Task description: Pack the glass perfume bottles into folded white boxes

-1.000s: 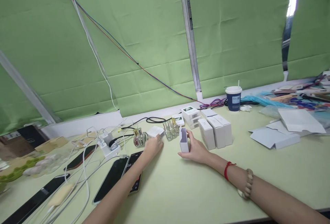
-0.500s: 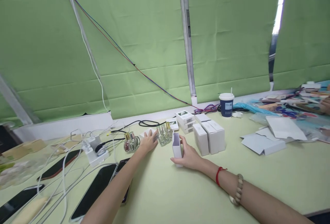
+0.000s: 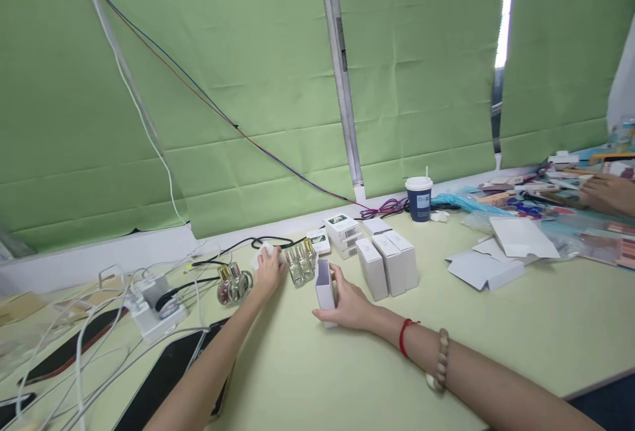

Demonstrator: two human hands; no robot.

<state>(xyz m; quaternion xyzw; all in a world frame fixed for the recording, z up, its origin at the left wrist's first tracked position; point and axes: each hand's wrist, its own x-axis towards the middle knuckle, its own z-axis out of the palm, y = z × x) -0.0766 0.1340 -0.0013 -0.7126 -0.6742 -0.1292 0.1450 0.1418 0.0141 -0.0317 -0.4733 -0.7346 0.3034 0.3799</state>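
My right hand [image 3: 348, 302] grips a small white box [image 3: 325, 295] by its sides; the box stands upright with its top open and its lilac inside showing. Further left, my left hand [image 3: 269, 271] has its fingers closed on a white piece [image 3: 261, 252], partly hidden, whose kind I cannot make out. Between the hands are several clear glass bottles [image 3: 300, 264] with gold tops. Round glass bottles [image 3: 234, 285] with gold caps sit left of my left hand. Closed white boxes [image 3: 394, 262] stand in a group to the right of my right hand.
Behind are small printed boxes [image 3: 342, 229] and a dark blue cup [image 3: 419, 199] with a straw. Flattened white card [image 3: 489, 269] lies at right, near another person's hand [image 3: 608, 192] and clutter. Left are a power strip [image 3: 156, 315], tangled cables and a dark tablet [image 3: 166, 378].
My view has turned slightly right. My left hand's fingers have closed on the white piece, which now sticks up from them. My right hand keeps the open box at nearly the same place.
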